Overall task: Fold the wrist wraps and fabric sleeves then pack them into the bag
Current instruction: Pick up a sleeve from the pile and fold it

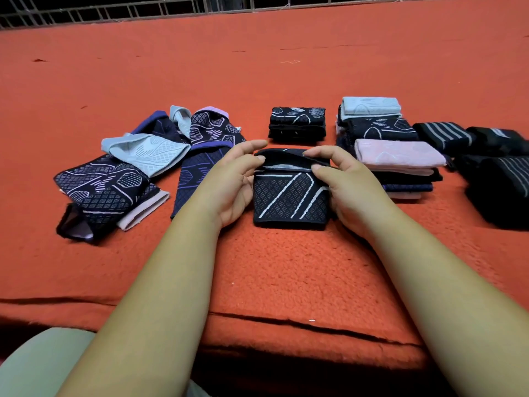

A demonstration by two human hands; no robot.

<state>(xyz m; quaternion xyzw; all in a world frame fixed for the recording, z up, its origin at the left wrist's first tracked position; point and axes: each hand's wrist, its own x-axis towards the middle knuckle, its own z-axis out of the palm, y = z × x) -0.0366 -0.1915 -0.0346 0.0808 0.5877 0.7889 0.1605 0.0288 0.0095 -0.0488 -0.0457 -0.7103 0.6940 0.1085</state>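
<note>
- The dark sleeve [289, 196] lies flat on the orange bench [257, 276], straight ahead of me, with one hand on each side of it. Neither hand is nearer.
- My left hand [237, 179] pinches the far-left corner of the sleeve's turned-over flap [289, 157] between thumb and fingertips. My right hand [340, 184] pinches the far-right corner the same way.
- What matters for the next move: the flap's fold line runs left to right, and the sleeve's length runs from that far edge back toward me. I judge the flap should come toward my body, both hands pulling evenly so the edges meet square.
- The unfolded heap [128, 167] lies to my left, nearer the left hand. The folded stack [395, 159] sits just right of the right hand, so that hand has the shorter carry.
- A small dark stack [297, 123] sits just beyond the sleeve, and the striped wraps [486, 167] lie far right.
- I see no bag in view (packing looks some way off).
</note>
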